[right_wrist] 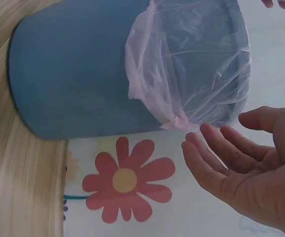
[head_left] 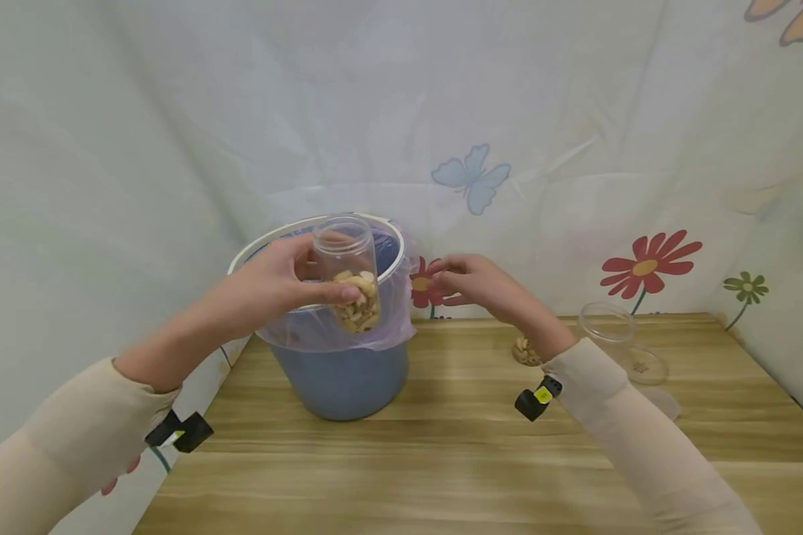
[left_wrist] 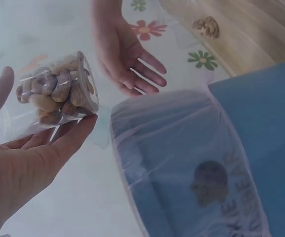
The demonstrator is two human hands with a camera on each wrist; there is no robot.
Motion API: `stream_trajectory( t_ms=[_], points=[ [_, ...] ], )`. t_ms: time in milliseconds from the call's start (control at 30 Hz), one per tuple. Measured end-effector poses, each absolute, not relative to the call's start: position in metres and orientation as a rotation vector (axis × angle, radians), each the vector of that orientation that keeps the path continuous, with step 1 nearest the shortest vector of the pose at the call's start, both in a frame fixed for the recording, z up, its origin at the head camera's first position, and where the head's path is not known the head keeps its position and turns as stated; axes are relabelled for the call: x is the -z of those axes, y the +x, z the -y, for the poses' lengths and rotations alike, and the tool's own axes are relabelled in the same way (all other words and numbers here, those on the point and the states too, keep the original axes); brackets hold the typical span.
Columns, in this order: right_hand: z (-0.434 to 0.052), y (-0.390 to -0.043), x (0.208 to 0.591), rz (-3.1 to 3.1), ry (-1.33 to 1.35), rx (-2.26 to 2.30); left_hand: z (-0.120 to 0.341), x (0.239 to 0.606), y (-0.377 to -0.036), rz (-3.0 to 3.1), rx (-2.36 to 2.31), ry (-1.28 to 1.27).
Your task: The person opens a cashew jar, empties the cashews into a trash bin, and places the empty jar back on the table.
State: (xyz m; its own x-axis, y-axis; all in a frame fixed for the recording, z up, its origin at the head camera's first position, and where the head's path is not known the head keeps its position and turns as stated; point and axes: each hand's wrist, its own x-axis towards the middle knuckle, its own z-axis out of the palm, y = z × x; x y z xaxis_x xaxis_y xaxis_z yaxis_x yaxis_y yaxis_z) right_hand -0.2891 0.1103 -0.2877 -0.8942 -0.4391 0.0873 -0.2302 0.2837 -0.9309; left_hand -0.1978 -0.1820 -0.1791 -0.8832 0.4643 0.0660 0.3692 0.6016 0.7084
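On the wooden surface [head_left: 482, 431], your left hand [head_left: 274, 282] grips the clear nut jar [head_left: 349, 275] above the blue lined bin [head_left: 337, 371]; your right hand [head_left: 471, 281], fingers relaxed and empty, hovers just beside it.

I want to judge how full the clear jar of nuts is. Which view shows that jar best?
The head view: the clear jar shows whole, upright in the left hand over the blue bin, nuts filling roughly its lower half. The left wrist view shows only its nut-filled end close up. The right wrist view does not show it.
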Motion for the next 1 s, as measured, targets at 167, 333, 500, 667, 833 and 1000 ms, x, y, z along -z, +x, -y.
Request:
stream_trajectory(
  t_ms=[167,333,500,667,833,1000],
  points=[
    [-0.101,-0.29,0.281,-2.287,-0.532,1.801,0.185,0.167,-0.194,-2.682,-1.172,0.691],
    [-0.085,-0.293,0.274,-2.247,-0.464,1.877,0.188,0.158,-0.195,-2.684,-1.162,0.698],
    [-0.068,-0.3,0.272,-2.144,-0.419,1.973,0.188,0.15,-0.199,-2.724,-1.124,0.707],
    [-0.061,-0.306,0.278,-2.096,-0.372,1.978,0.189,0.141,-0.206,-2.764,-1.107,0.717],
    [-0.061,-0.311,0.284,-1.981,-0.359,1.981,0.195,0.137,-0.219,-2.796,-1.062,0.701],
    [-0.06,-0.313,0.282,-1.963,-0.363,1.97,0.199,0.137,-0.242,-2.877,-0.951,0.684]
  ],
)
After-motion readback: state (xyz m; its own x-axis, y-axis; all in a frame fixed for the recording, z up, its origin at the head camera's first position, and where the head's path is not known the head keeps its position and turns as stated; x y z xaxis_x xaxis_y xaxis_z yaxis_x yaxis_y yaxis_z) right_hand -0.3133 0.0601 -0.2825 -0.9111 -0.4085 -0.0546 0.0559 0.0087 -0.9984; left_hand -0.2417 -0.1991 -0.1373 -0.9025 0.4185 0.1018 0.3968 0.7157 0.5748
